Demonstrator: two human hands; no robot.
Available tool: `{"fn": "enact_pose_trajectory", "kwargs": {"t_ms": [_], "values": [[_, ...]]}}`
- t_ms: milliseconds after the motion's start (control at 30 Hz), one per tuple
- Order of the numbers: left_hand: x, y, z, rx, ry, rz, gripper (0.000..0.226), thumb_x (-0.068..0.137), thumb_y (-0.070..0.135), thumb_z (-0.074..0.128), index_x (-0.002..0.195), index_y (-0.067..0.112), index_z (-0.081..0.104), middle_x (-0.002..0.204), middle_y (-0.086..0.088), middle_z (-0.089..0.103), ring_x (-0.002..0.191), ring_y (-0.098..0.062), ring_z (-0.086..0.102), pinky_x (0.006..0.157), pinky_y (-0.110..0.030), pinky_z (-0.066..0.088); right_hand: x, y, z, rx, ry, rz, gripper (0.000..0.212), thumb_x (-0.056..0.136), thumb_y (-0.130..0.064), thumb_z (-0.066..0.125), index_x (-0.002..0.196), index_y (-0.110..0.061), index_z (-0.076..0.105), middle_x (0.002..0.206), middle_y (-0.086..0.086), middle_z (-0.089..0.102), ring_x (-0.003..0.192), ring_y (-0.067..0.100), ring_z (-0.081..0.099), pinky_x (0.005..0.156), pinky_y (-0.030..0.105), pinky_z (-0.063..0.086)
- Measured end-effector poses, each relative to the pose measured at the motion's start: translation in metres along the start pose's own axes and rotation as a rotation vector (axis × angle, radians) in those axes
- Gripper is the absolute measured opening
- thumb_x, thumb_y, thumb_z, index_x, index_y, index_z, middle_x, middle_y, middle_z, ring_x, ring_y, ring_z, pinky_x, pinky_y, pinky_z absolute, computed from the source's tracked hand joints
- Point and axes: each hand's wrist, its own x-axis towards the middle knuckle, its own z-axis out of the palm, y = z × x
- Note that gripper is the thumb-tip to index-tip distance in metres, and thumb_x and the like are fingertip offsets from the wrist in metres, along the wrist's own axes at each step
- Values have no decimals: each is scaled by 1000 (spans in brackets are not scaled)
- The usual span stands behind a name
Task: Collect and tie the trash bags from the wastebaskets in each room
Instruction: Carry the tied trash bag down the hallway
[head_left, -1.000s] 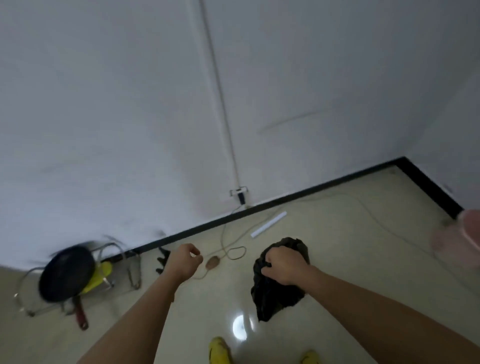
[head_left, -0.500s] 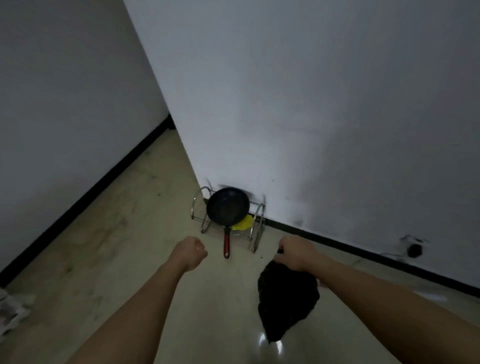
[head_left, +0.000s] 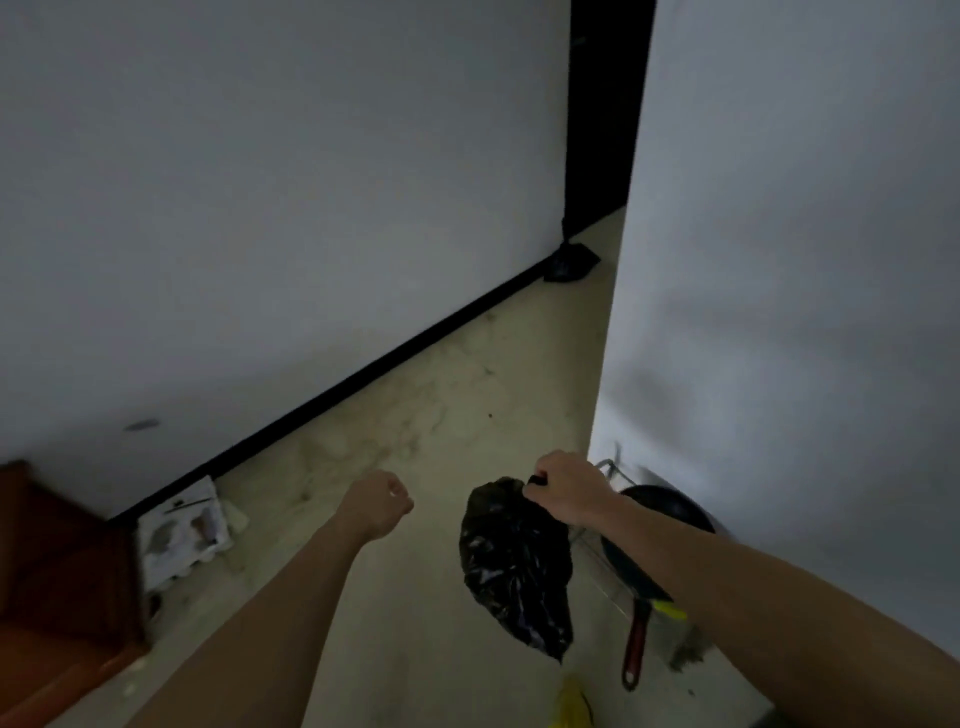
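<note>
A black trash bag (head_left: 514, 564) hangs above the floor, gripped at its top by my right hand (head_left: 569, 491). My left hand (head_left: 382, 501) is held out to its left in a closed fist with nothing in it. A second black bag (head_left: 570, 262), tied at its neck, sits on the floor at the far end of the passage, by the dark doorway.
White walls close in a narrow passage on both sides, with beige floor between them. A black pan with a red handle (head_left: 647, 561) rests on a wire rack at the right wall. A crumpled white carton (head_left: 182, 532) and brown wooden furniture (head_left: 62, 577) stand at the left.
The view has swung left from the corner to the passage. The pan and rack have shifted to the right. My right hand still carries the bag; my left fist stays closed.
</note>
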Motion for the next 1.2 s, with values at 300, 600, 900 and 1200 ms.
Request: {"fn": "enact_pose_trajectory", "kwargs": {"t_ms": [300,600,900,1200], "values": [[150,21,-121,-54,65,-115,21,89,20,63,103,5,66,111,-20,65,102,-34,63,89,-38,53,219,-74,-76,-56,-55,-59,36,87,-32,58,61,-19,37,61,-1,43,56,17,45,53,28,34],[374,52,-202,-41,-31,-45,23,90,18,61,109,6,65,104,-16,66,100,-32,66,84,-32,53,435,-74,-120,-21,-39,105,30,86,-30,58,63,-14,47,63,-3,50,58,13,49,50,26,33],[577,157,-288,-59,-132,72,24,87,14,63,106,-1,66,114,-22,65,104,-34,64,92,-40,53,580,-55,-207,14,80,340,25,89,-35,56,77,-13,56,84,5,59,82,22,60,66,28,44],[748,290,-274,56,-241,172,34,90,20,58,120,3,60,124,-15,59,115,-30,57,98,-36,49,745,23,-288,-10,5,405,32,91,-35,57,98,-4,60,101,12,60,84,23,54,69,28,40]]}}
